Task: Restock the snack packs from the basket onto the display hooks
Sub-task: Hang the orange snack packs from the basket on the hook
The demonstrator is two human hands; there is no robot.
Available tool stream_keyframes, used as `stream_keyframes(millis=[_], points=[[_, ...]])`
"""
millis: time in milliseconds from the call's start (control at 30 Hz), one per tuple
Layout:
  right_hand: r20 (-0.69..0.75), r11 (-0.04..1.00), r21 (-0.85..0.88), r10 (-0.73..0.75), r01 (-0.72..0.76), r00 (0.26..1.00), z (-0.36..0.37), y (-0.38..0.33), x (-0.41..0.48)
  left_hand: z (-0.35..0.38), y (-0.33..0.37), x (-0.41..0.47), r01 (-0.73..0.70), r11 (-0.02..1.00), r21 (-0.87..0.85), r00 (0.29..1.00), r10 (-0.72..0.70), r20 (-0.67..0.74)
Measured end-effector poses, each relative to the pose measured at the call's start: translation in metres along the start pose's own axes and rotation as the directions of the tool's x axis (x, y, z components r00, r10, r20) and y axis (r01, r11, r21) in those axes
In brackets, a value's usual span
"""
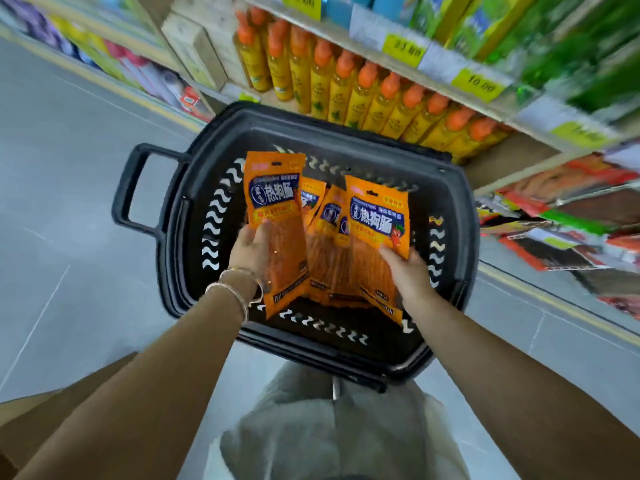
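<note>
The left hand (251,249) grips the lower half of one orange snack pack (275,206), its thumb across the front. The right hand (407,271) clasps the lower right edge of a second pack (377,223). Both packs stand upright over the black basket (173,244). Between them more packs (329,251) lie partly hidden. Farther off, blurred orange-capped bottles (363,95) line a shelf.

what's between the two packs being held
In the head view, a few more orange packs sit in the basket between the left pack and the right pack.
</note>
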State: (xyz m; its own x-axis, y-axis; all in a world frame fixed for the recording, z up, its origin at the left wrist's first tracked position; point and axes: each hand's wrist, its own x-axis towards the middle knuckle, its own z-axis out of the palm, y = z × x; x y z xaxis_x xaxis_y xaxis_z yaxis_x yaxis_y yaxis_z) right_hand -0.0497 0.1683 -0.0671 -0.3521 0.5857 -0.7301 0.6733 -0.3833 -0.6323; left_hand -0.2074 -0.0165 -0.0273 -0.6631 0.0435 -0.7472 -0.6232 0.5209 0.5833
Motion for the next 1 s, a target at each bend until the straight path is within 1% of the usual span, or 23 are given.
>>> stream_keyframes(millis=[133,200,267,300,367,433,500,567,633,667,733,767,833,900,967,1000], points=[[-0.073,0.974,-0.044,-0.226,0.223,0.971,-0.033,-0.031,-0.049,-0.006,0.030,-0.044,-0.177,0.984,-0.024,0.984,0.178,0.029],[-0.135,0.944,-0.038,-0.330,0.328,0.934,-0.055,-0.040,-0.071,-0.003,0.044,-0.067,-0.254,0.966,-0.034,0.965,0.256,0.061],[-0.204,0.908,-0.059,-0.419,0.416,0.885,-0.080,-0.050,-0.091,0.005,0.064,-0.091,-0.306,0.947,-0.100,0.942,0.316,0.111],[-0.247,0.897,-0.042,-0.437,0.441,0.865,-0.094,-0.056,-0.100,0.011,0.074,-0.102,-0.346,0.931,-0.115,0.923,0.360,0.134],[-0.288,0.863,0.038,-0.473,0.504,0.832,-0.125,-0.067,-0.117,0.027,0.094,-0.125,-0.445,0.892,-0.080,0.876,0.452,0.169],[-0.341,0.820,0.071,-0.514,0.567,0.787,-0.161,-0.078,-0.129,0.046,0.116,-0.148,-0.522,0.848,-0.090,0.822,0.528,0.214],[-0.450,0.808,0.102,-0.483,0.580,0.751,-0.200,-0.089,-0.140,0.069,0.133,-0.173,-0.569,0.811,-0.138,0.771,0.584,0.253],[-0.549,0.777,0.078,-0.490,0.625,0.677,-0.241,-0.096,-0.149,0.095,0.148,-0.206,-0.634,0.749,-0.190,0.702,0.661,0.264],[-0.592,0.759,-0.016,-0.532,0.651,0.605,-0.283,-0.102,-0.162,0.123,0.158,-0.240,-0.679,0.695,-0.235,0.644,0.719,0.261],[-0.590,0.744,-0.065,-0.566,0.665,0.576,-0.304,-0.104,-0.168,0.137,0.163,-0.256,-0.694,0.682,-0.233,0.637,0.732,0.244],[-0.561,0.689,-0.155,-0.651,0.708,0.511,-0.346,-0.107,-0.178,0.160,0.174,-0.282,-0.729,0.664,-0.164,0.639,0.747,0.186],[-0.564,0.660,-0.185,-0.678,0.728,0.471,-0.366,-0.110,-0.184,0.171,0.181,-0.293,-0.747,0.649,-0.143,0.625,0.759,0.183],[-0.583,0.583,-0.249,-0.728,0.774,0.361,-0.403,-0.121,-0.197,0.191,0.194,-0.318,-0.804,0.580,-0.132,0.555,0.811,0.184],[-0.581,0.504,-0.287,-0.768,0.815,0.270,-0.432,-0.133,-0.213,0.211,0.208,-0.345,-0.864,0.478,-0.159,0.456,0.876,0.155],[-0.573,0.451,-0.282,-0.787,0.847,0.229,-0.457,-0.147,-0.224,0.226,0.221,-0.371,-0.878,0.406,-0.254,0.377,0.913,0.156],[-0.578,0.439,-0.262,-0.784,0.859,0.225,-0.468,-0.155,-0.228,0.232,0.228,-0.382,-0.874,0.391,-0.288,0.362,0.920,0.149]])
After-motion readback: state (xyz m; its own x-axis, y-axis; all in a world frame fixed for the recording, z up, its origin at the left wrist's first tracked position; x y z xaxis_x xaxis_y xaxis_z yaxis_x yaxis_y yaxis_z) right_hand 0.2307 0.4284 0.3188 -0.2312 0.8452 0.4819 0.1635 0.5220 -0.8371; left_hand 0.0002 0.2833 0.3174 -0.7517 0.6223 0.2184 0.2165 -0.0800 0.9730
